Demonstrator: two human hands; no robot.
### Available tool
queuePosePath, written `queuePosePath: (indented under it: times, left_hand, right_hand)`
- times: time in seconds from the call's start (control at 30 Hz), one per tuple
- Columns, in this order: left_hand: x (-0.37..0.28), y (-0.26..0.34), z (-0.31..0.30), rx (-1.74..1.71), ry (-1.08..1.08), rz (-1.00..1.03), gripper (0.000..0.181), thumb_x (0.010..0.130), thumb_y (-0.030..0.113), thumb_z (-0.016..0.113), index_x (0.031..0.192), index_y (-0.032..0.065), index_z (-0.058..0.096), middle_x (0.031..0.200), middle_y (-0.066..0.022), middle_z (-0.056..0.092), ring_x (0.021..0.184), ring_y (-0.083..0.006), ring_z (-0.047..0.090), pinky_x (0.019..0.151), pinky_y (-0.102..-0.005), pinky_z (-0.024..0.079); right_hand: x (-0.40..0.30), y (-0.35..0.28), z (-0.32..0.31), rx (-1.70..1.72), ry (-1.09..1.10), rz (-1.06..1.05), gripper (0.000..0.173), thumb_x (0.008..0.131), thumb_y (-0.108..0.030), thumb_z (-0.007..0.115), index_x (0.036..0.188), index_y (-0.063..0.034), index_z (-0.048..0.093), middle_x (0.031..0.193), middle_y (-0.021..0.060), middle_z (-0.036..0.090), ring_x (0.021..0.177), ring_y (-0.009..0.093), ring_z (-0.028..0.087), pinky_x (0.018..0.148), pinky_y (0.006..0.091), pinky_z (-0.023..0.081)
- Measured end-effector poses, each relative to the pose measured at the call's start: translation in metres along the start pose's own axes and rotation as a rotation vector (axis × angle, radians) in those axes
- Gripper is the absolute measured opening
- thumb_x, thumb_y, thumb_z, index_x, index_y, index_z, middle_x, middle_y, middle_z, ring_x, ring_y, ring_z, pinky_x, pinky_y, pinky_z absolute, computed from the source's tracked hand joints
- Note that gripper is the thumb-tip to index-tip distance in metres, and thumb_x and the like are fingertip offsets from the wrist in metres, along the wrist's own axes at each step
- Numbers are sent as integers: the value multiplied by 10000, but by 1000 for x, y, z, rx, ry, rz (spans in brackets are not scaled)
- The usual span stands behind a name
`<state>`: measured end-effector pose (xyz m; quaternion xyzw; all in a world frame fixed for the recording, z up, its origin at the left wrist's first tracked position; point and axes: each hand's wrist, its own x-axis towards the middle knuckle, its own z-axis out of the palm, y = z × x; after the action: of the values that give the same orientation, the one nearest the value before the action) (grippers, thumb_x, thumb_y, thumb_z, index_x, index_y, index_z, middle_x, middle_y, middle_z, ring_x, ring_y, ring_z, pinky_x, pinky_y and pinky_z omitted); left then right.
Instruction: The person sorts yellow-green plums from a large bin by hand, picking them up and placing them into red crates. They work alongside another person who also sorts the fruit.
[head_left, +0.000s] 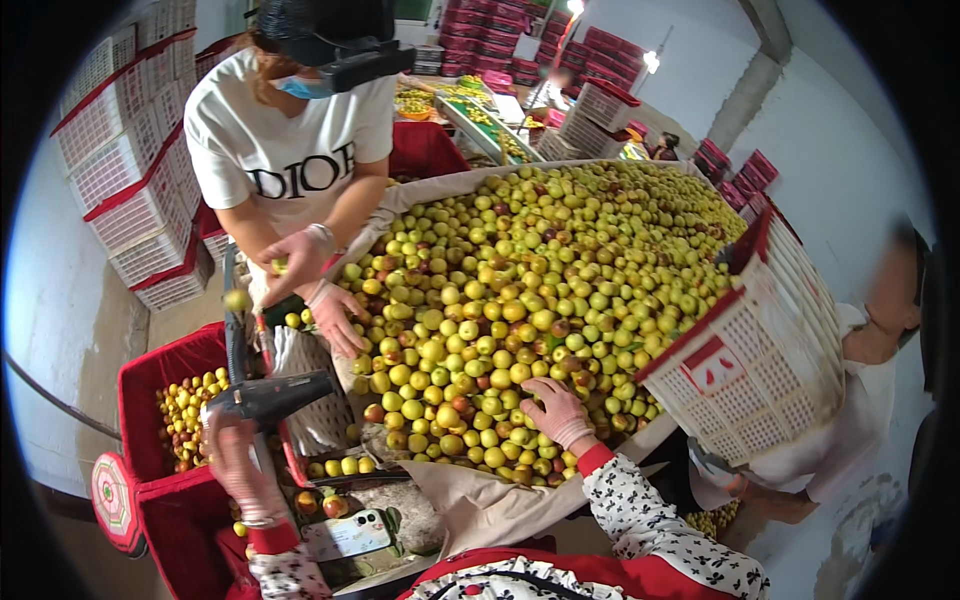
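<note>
A large heap of green and reddish jujube-like fruit (480, 330) lies on a cloth-lined sorting surface before me. My right hand (556, 414), in a thin pale glove, rests with fingers spread on the near part of the heap; whether it grips a fruit cannot be told. My left hand (238, 469), gloved and blurred, is raised at the left, beside a black hair-dryer-like device (281, 396) and above a red-lined crate (180, 517). Its fingers are too blurred to show if they hold anything. Several fruits (349, 466) sit in a channel between my hands.
A co-worker (300, 150) in a white T-shirt handles fruit opposite me. On the right, another person tilts a white plastic crate (742, 367) over the heap's edge. A phone (346, 534) lies near me. Red-lined crate (135, 420) with fruit stands left; stacked crates (127, 172) stand behind.
</note>
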<state>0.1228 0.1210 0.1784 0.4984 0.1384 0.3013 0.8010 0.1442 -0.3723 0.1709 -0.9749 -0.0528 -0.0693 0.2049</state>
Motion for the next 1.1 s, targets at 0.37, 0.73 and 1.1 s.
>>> queuePosePath:
  times: [0.37,0.73,1.1]
  left_hand:
    - [-121,-182,184,940,-585,262,733,863,379,663,1478,109,367,1543,-206,284,1396,-442,262,1143,-534,222]
    - [-138,-212,182,1003,-582,239,631,909,315,592,1474,126,381,1502,-205,357,1360,-415,349,1139,-542,223]
    - [-144,-242,163,967,-589,310,607,900,312,605,1449,136,417,1480,-195,393,1340,-389,379,1129,-541,248]
  right_hand:
    - [-18,-6,-41,312,112,85,253,875,-180,684,1100,-67,666,991,110,698,836,246,692,733,329,554]
    - [15,-10,-38,-261,243,-162,336,772,-236,710,1086,-128,659,1115,38,643,1107,259,545,974,416,434]
    - [39,28,25,-156,359,-250,30,797,-204,712,818,-224,705,825,-28,709,833,183,666,756,341,499]
